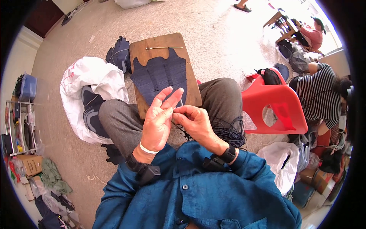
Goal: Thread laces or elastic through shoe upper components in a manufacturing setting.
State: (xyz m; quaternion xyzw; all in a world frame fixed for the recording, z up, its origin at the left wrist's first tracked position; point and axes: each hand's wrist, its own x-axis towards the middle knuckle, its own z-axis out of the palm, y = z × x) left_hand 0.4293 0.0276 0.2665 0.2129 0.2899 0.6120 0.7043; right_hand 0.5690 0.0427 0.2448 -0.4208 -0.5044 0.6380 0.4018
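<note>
Above my lap, my left hand (157,124) has two fingers stretched upward, and its thumb meets the fingertips of my right hand. My right hand (195,121) is closed in a pinch there. What lies between the fingertips is too small to make out; a thin grey tip shows just above them. Behind the hands, a dark blue knitted shoe upper (160,72) lies flat on a wooden board (192,78). Near the board's far edge rests a thin hooked needle (164,48). A tangle of dark cord (230,133) lies on my right thigh, with strands trailing under my right hand.
Left of the board are a tied dark bundle (119,55) and a white sack (74,82) holding dark grey shoe uppers (95,114). A red plastic chair (284,101) stands at right, near a person in stripes (318,91). A white bag (280,160) lies below it.
</note>
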